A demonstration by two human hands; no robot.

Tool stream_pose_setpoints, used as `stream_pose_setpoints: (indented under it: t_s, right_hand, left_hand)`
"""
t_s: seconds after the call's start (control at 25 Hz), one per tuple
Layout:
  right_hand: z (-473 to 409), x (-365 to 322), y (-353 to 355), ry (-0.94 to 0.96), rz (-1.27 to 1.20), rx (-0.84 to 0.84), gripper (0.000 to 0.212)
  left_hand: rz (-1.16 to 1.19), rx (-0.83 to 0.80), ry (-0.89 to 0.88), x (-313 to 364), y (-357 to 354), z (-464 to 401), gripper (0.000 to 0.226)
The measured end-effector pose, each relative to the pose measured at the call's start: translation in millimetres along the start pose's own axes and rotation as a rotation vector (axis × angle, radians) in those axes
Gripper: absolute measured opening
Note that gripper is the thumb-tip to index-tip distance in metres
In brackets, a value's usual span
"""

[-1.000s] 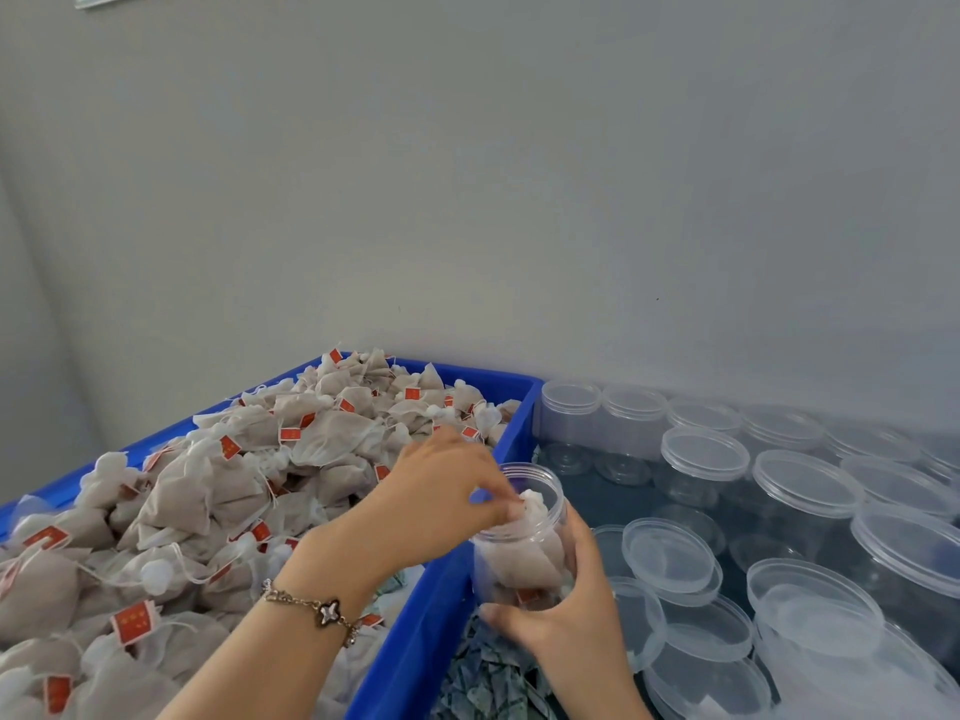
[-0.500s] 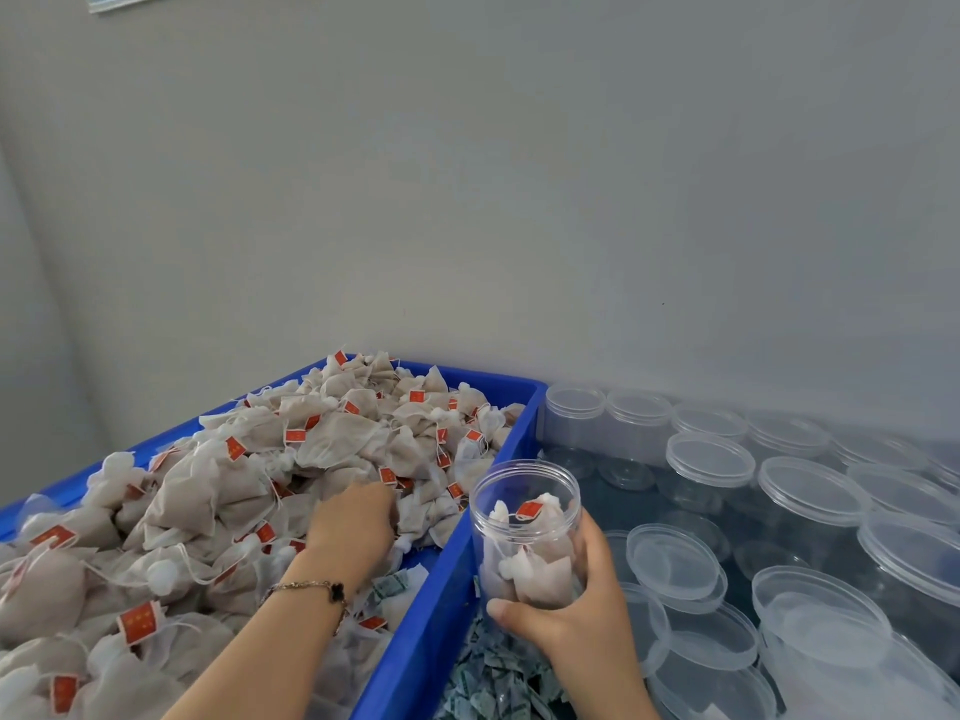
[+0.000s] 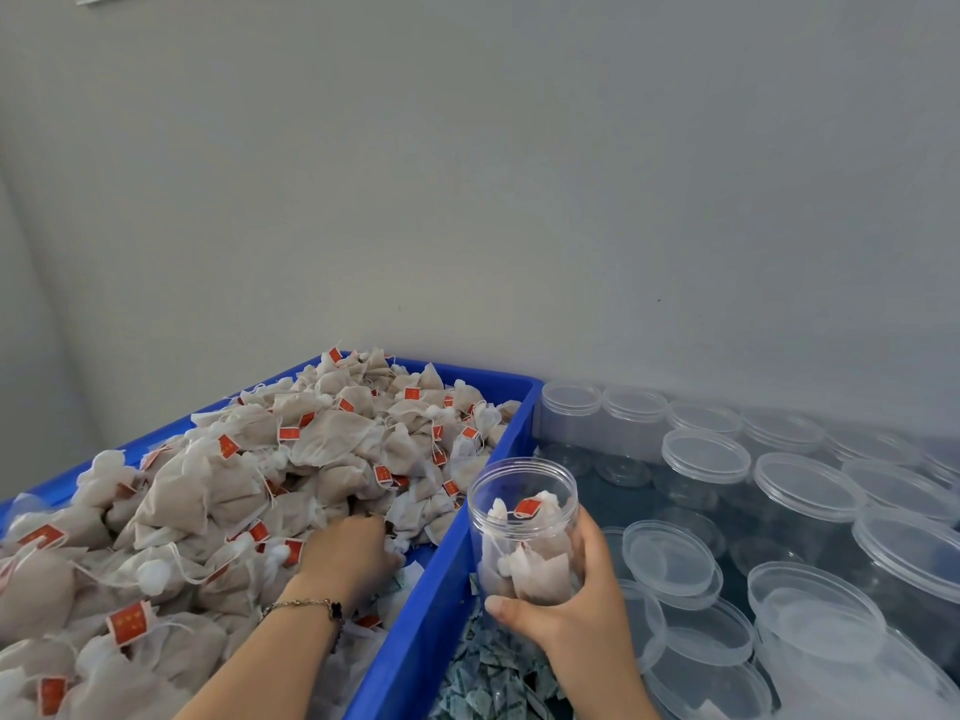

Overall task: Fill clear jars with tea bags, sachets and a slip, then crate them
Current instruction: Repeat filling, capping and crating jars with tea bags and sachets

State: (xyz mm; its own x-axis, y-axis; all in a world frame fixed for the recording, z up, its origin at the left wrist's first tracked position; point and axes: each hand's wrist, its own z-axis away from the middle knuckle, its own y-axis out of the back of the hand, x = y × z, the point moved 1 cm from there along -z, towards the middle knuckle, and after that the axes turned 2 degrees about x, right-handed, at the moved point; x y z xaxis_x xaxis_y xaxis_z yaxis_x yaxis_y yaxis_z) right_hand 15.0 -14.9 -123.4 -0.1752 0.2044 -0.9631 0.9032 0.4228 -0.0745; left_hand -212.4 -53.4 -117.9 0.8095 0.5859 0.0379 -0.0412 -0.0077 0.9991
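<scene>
A clear plastic jar (image 3: 522, 527), round and smooth-walled with a threaded open mouth, is held upright at about 5 o'clock in the view, just beside the right-hand rim of a blue plastic crate (image 3: 457, 553). It is gripped low on its wall by the right hand (image 3: 576, 610), whose thumb is curled round the base at the front and whose fingers are wrapped round the far side. Inside the jar a few tea bags are seen, soft gauzy pouches of beige mesh with white knotted tops; one red paper tag lies uppermost.

The crate, spread from 9 o'clock toward 12 o'clock of the jar, is heaped with tea bags (image 3: 332, 439) of the same crumpled, woven fabric, each tied with white string and marked by a small red square tag. The left hand (image 3: 353, 550), with a thin chain bracelet (image 3: 306, 605) at the wrist, is pushed knuckles-up into the heap at about 9 o'clock of the jar. Its fingertips are buried among the bags, so whether anything is pinched in its grip cannot be told.

Below the jar, at 6 o'clock, a pile of small flat sachets (image 3: 493, 678) with a pale green print is seen. At 3 o'clock, many empty clear jars (image 3: 571, 413) and round, ridged clear lids (image 3: 670, 558) are crowded together, glossy and translucent. A plain grey wall (image 3: 467, 174) is seen behind.
</scene>
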Motion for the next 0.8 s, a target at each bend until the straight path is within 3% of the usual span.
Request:
stream_pose_setpoints:
  t_s: [0.12,0.36,0.56,0.72,0.8]
  right_hand:
    - [-0.7,0.8,0.7,-0.002,-0.001,-0.003,0.108]
    - [-1.7,-0.3,1.2,-0.012,-0.011,0.003,0.106]
    - [-2.2,1.1,0.7,-0.015,0.002,0.002,0.111]
    - [-2.9,1.9,0.4,-0.027,0.027,0.006,0.116]
    - [-2.1,-0.3,-0.5,-0.022,0.013,-0.009,0.116]
  left_hand:
    - [0.047,0.006,0.035,0.7,4.8,-0.3,0.014]
    - [0.175,0.021,0.052,10.4,36.4,-4.4,0.041]
    - [0.892,0.179,0.214,18.1,71.4,8.4,0.056]
    - [1.285,0.238,0.144,34.0,101.7,32.4,0.037]
    - [1.534,0.181,-0.010,46.1,119.0,49.6,0.028]
